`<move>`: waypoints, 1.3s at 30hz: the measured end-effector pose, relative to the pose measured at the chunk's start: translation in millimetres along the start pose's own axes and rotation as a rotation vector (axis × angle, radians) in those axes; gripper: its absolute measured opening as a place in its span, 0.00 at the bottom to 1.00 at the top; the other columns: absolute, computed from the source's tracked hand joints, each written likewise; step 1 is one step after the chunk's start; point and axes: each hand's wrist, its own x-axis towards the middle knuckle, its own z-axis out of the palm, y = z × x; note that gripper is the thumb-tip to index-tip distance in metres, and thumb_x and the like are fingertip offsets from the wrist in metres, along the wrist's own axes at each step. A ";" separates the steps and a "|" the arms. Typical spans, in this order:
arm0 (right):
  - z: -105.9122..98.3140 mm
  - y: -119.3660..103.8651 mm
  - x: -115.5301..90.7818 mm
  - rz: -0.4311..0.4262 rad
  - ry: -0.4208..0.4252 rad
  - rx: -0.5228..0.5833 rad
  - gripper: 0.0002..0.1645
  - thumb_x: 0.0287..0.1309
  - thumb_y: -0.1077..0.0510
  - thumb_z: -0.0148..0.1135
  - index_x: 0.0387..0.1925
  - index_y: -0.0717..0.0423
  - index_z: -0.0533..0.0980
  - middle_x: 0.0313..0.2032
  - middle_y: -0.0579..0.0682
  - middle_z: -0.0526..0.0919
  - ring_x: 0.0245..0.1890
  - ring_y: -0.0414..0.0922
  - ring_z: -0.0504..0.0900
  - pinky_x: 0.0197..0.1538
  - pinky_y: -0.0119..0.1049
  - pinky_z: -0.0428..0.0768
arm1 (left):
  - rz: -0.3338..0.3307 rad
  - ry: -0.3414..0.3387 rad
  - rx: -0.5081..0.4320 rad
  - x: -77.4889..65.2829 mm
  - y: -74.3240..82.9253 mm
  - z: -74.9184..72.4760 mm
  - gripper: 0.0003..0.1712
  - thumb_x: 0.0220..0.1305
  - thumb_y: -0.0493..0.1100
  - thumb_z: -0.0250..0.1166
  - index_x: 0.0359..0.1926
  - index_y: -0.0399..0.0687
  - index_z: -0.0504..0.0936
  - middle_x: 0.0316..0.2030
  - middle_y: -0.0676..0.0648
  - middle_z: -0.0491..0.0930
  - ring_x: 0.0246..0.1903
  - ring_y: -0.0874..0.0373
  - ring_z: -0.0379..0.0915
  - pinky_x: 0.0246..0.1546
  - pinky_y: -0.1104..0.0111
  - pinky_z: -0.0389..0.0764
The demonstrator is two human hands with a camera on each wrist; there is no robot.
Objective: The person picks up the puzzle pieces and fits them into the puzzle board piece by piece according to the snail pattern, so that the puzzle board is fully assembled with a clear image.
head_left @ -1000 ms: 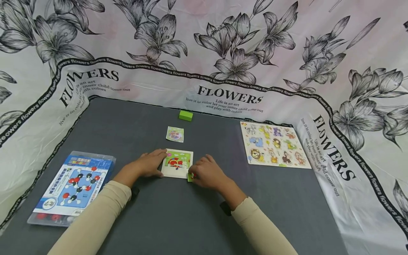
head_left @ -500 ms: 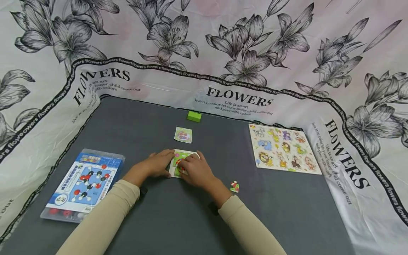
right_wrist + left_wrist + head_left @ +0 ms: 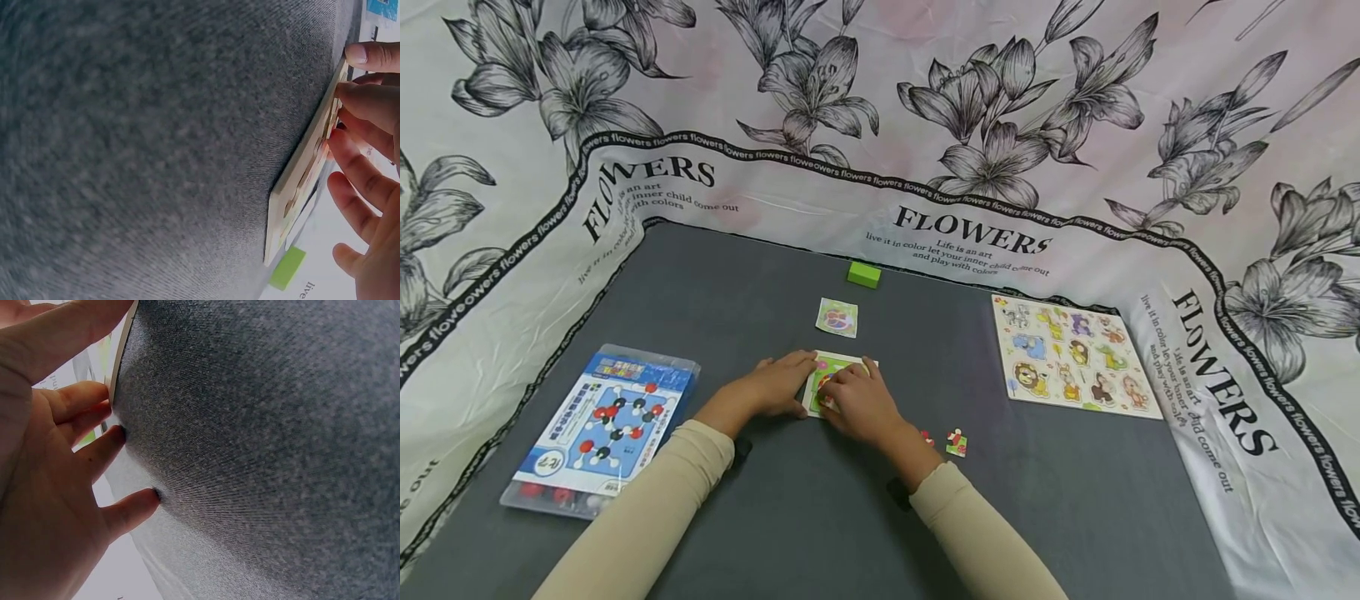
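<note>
A small square wooden jigsaw puzzle (image 3: 855, 362) lies in the middle of the table, with a green picture and pale frame. My left hand (image 3: 781, 385) rests at its left side, fingers spread, fingertips along the edge in the left wrist view. My right hand (image 3: 863, 404) is over the lower part of the puzzle, bent fingertips touching its surface. I cannot tell whether these fingers pinch a piece. Loose on the table by the right wrist lie a red and green jigsaw piece (image 3: 957, 442) and another red piece (image 3: 927, 436), partly covered by the wrist.
A picture card (image 3: 837, 317) lies beyond the puzzle, and a green block (image 3: 864, 275) stands near the back edge. At right is a wooden animal board (image 3: 1075, 357). The boxed molecule set (image 3: 602, 425) lies left, beside the left forearm. Flower-printed cloth (image 3: 820, 200) borders the table (image 3: 760, 525).
My right hand has put the green jigsaw piece down at the right and come back left over the puzzle. My left hand keeps its place at the puzzle's left edge. The head view has shifted.
</note>
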 end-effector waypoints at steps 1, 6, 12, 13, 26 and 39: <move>1.1 -0.1 0.4 0.004 -0.004 -0.005 0.11 0.59 0.46 0.66 0.42 0.42 0.84 0.44 0.43 0.85 0.51 0.46 0.77 0.67 0.57 0.63 | 0.001 0.000 0.004 -0.2 0.0 -0.4 0.48 0.58 0.49 0.71 0.72 0.38 0.58 0.74 0.38 0.50 0.74 0.43 0.44 0.66 0.38 0.54; 5.1 -1.1 1.8 0.012 -0.012 -0.016 0.11 0.60 0.45 0.65 0.42 0.40 0.84 0.45 0.41 0.85 0.52 0.45 0.77 0.68 0.56 0.62 | 0.006 0.007 0.005 -0.7 -0.3 0.0 0.48 0.58 0.48 0.72 0.72 0.37 0.58 0.74 0.38 0.51 0.73 0.43 0.46 0.65 0.37 0.54; 4.2 -2.3 1.5 0.001 0.007 -0.037 0.12 0.59 0.44 0.66 0.41 0.40 0.85 0.44 0.41 0.85 0.52 0.45 0.77 0.68 0.57 0.62 | 0.017 0.029 0.004 -0.2 0.0 0.6 0.47 0.56 0.47 0.73 0.71 0.37 0.61 0.73 0.38 0.54 0.73 0.44 0.48 0.64 0.36 0.55; 3.8 -2.3 1.6 -0.004 0.013 -0.038 0.12 0.58 0.44 0.67 0.41 0.40 0.85 0.44 0.41 0.85 0.51 0.45 0.77 0.67 0.57 0.62 | 0.016 0.030 0.003 -0.3 0.3 0.4 0.47 0.56 0.47 0.73 0.71 0.37 0.61 0.73 0.38 0.54 0.73 0.44 0.48 0.64 0.36 0.55; 0.4 -2.5 0.0 -0.073 0.046 -0.179 0.11 0.55 0.43 0.69 0.40 0.34 0.86 0.43 0.39 0.85 0.50 0.44 0.78 0.66 0.56 0.64 | 0.000 0.021 -0.011 -0.9 1.4 -2.0 0.47 0.57 0.47 0.72 0.72 0.37 0.59 0.74 0.39 0.52 0.73 0.43 0.46 0.65 0.37 0.53; 4.0 2.8 -3.2 -0.094 0.028 -0.175 0.10 0.59 0.45 0.66 0.43 0.32 0.85 0.46 0.35 0.85 0.51 0.44 0.77 0.68 0.54 0.63 | -0.005 0.008 -0.019 -1.2 2.7 -0.6 0.48 0.58 0.48 0.71 0.72 0.37 0.58 0.74 0.38 0.51 0.74 0.43 0.45 0.66 0.37 0.52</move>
